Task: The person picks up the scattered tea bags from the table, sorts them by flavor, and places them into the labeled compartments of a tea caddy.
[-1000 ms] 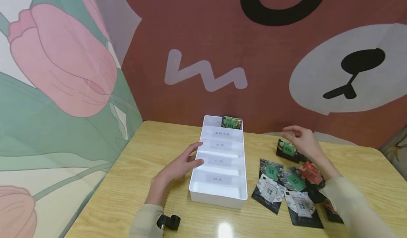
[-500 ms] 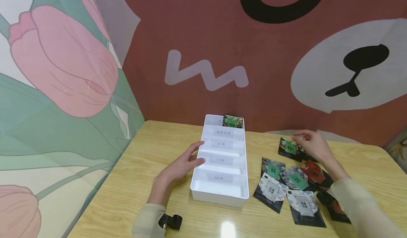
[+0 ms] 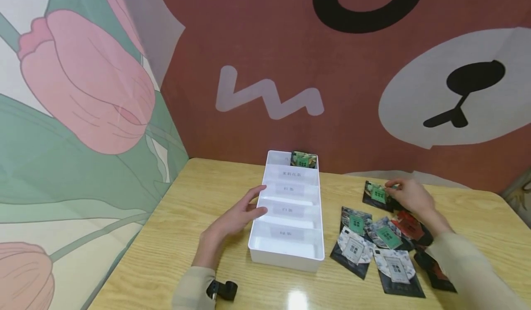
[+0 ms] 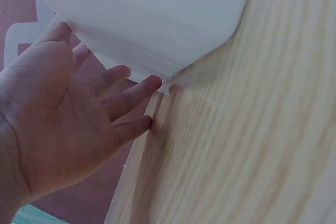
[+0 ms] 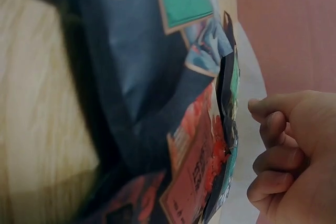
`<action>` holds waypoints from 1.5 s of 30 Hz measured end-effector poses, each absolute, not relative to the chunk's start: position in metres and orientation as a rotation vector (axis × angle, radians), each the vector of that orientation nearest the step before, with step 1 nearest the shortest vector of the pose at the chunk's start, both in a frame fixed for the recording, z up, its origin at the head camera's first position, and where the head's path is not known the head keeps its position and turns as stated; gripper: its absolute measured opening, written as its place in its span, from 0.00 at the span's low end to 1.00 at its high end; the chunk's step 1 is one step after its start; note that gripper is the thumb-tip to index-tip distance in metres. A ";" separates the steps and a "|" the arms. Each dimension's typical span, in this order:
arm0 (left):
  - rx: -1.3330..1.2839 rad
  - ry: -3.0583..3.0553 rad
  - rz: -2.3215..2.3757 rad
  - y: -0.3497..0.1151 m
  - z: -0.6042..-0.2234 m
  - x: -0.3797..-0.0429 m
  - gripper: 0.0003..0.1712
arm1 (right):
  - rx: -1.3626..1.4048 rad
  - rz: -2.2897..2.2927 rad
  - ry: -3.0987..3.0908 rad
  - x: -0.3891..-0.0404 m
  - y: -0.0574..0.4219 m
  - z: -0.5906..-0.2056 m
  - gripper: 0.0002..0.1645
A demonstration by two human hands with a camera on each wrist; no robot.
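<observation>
At the long white divided box [image 3: 286, 263], my left hand [image 3: 232, 218] touches the left side with thumb and fingers spread. The left wrist view shows its fingers [image 4: 134, 95] loosely bent beside the box wall. On the right, my right hand [image 3: 415, 201] is lowered over a dark tea packet with a green label [image 3: 377, 193], fingertips at its right end. In the right wrist view that hand [image 5: 299, 156] has its fingers bent, with nothing between them. Another green-labelled tea packet [image 3: 304, 160] stands in the box's rearmost compartment.
Several more tea packets lie in a loose group right of the box: green-labelled [image 3: 389, 237], white-labelled [image 3: 354, 249] and red [image 3: 410, 225], some overlapping. The wooden table [image 3: 166, 236] meets a brown-red printed wall [image 3: 265, 135] behind. A black band [image 3: 224, 290] circles the left wrist.
My right hand has moved right and down, from above the green-labelled packet to its right end. The left hand stays at the box, and the box holds its place.
</observation>
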State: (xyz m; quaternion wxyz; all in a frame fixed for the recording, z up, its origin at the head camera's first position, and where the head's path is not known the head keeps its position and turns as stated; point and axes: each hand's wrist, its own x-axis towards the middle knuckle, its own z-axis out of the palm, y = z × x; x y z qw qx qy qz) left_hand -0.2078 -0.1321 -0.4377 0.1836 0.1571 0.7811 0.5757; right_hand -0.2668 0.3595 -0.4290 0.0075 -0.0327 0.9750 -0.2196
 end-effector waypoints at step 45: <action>0.436 2.219 1.618 -0.133 -0.436 -0.207 0.39 | -0.102 -0.541 2.903 -0.281 0.361 -0.433 0.39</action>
